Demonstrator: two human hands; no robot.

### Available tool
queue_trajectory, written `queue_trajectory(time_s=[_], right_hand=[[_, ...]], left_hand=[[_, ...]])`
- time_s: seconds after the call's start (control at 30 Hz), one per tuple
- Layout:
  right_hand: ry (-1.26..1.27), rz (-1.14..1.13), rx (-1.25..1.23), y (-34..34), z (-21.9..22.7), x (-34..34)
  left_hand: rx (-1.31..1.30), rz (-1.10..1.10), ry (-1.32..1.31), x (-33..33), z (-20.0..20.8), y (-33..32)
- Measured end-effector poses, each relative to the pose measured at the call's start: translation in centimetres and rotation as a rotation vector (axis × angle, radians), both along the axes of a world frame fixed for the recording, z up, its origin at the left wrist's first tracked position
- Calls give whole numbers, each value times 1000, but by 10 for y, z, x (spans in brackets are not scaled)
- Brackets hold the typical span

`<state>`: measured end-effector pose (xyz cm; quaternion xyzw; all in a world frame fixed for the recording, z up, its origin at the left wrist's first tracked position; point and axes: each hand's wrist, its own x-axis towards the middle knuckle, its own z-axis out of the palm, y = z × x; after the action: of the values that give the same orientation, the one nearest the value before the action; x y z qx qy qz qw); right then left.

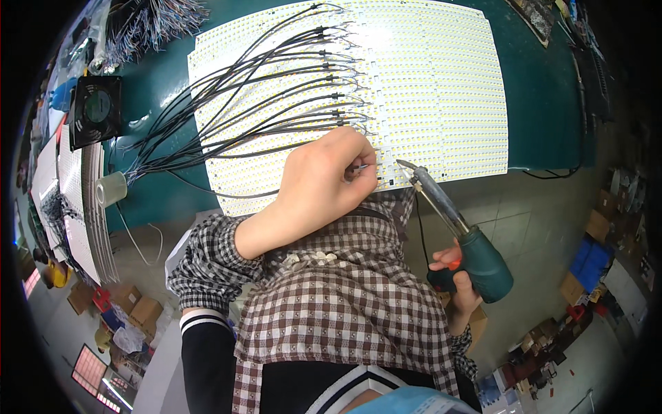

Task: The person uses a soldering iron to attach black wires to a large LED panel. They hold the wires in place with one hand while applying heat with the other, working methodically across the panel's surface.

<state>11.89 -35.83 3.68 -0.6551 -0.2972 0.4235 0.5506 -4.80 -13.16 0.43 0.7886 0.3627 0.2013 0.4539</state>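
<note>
A large white LED panel, covered with rows of small yellowish LEDs, lies on the table. Over its near edge, my left hand is closed in a pinch on a thin wire; the fingers hide most of it. Several black cables fan across the panel's left half, their thin ends reaching the middle strip. One of them passes under my left wrist. My right hand grips a green soldering gun by its handle. Its tip points at the panel's near edge, right of my left fingers.
Beneath the panel is a dark green table. A small black fan, a whitish plastic tube around the bundled cables and a stack of white boards are at left. A wire bundle lies far left. Boxes stand on the floor.
</note>
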Motion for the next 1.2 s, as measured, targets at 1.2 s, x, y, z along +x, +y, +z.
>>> queue_trajectory(time_s=[1.2], right_hand=[[76, 38, -7, -4, -7, -4]], left_hand=[[-50, -25, 85, 3, 8, 5]])
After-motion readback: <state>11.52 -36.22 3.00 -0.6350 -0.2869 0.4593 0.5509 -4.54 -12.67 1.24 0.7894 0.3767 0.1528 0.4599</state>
